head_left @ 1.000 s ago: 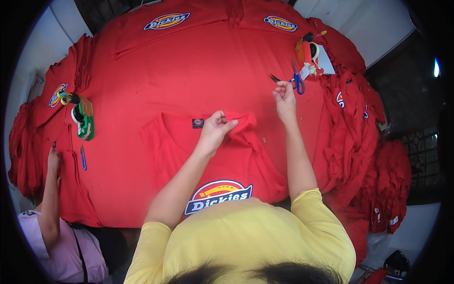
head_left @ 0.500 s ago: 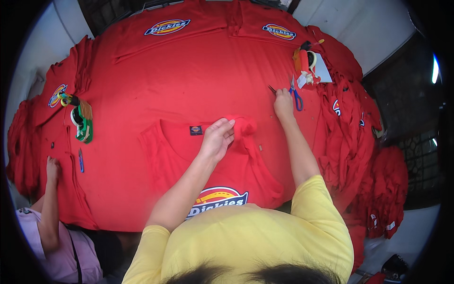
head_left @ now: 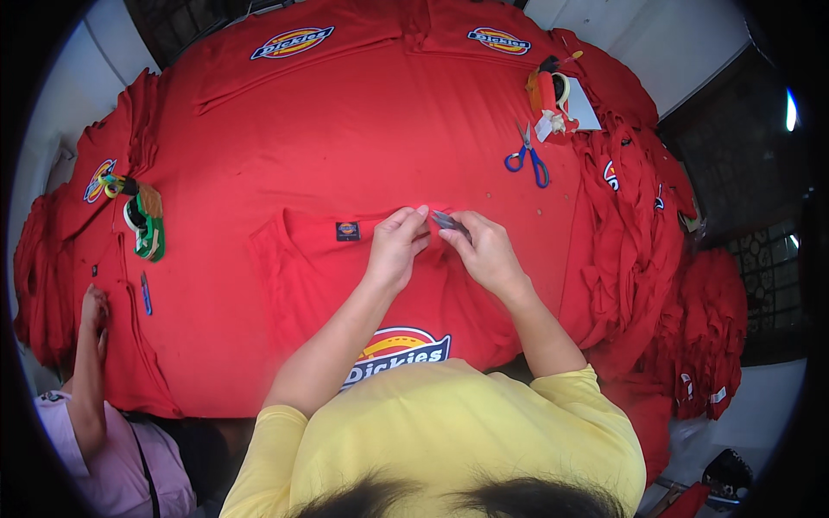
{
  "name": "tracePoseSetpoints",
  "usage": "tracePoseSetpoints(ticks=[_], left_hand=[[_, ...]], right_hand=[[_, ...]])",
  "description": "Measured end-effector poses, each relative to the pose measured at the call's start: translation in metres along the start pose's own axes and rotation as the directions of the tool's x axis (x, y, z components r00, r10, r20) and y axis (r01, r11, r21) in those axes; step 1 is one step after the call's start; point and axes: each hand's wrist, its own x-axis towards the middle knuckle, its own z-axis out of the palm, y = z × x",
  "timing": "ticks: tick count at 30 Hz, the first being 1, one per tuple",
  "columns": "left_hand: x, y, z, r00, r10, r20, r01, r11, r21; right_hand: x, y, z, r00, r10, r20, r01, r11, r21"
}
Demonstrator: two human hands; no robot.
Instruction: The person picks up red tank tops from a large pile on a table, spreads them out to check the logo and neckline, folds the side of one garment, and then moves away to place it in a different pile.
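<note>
A red T-shirt (head_left: pixel 311 276) lies flat in front of me, neck toward the far side, with a small dark label (head_left: pixel 348 230) inside the collar. My left hand (head_left: pixel 395 246) pinches the red fabric at the shirt's right shoulder. My right hand (head_left: pixel 485 252) meets it from the right and holds a small dark metal cutting tool (head_left: pixel 450 222), its tip at the pinched fabric. Both hands touch the same fold.
Blue-handled scissors (head_left: pixel 527 160) lie on the cloth to the far right, near tape rolls and paper (head_left: pixel 557 99). Stacked red shirts (head_left: pixel 639 242) hang over the right edge. At left lie green tape rolls (head_left: pixel 145 226), a blue pen (head_left: pixel 146 293) and another person's hand (head_left: pixel 91 311).
My right hand came back from beside the blue scissors to the shirt's shoulder, now with the small tool. My left hand shifted right along the collar and gathered the fabric.
</note>
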Motion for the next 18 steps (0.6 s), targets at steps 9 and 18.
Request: tracePoseSetpoints(ticks=[9,18], left_hand=[[-0.007,-0.002,0.002,1.0,-0.001,-0.027,0.003,0.997,0.077],[-0.01,-0.005,0.003,0.999,-0.035,-0.01,0.035,0.999,-0.015]], right_hand=[[-0.003,-0.004,0.003,0.999,-0.009,-0.037,0.005,0.996,-0.09],[-0.005,0.006,0.011,0.995,-0.034,-0.092,0.032,0.999,-0.021]])
